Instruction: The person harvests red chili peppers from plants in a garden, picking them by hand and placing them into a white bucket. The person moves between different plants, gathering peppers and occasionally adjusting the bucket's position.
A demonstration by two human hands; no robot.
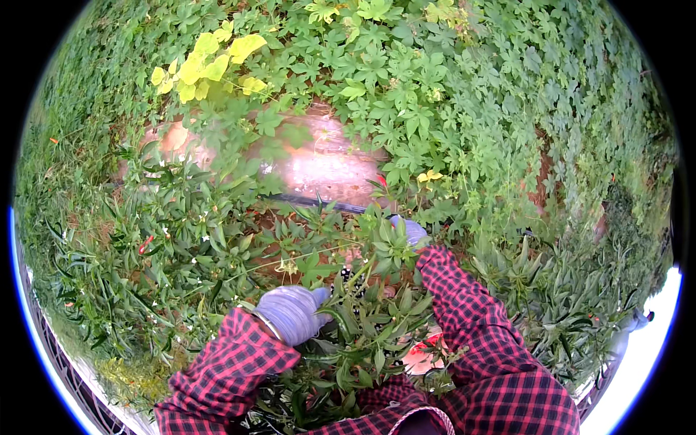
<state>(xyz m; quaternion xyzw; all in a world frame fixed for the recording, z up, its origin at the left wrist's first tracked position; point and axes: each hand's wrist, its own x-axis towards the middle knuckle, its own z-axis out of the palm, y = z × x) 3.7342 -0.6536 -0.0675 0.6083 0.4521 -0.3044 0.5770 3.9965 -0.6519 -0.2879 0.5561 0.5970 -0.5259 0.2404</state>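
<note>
The left grip (292,313), in a pale grey glove, is curled shut around stems of the leafy pepper plant (377,304) right in front of the person. The right grip (410,230), gloved too, is pushed deep into the plant's top leaves; I cannot tell whether it is closed. A red pepper (382,180) shows just beyond it. A dark hose (312,201) crosses the bare soil (319,163) behind the plant.
</note>
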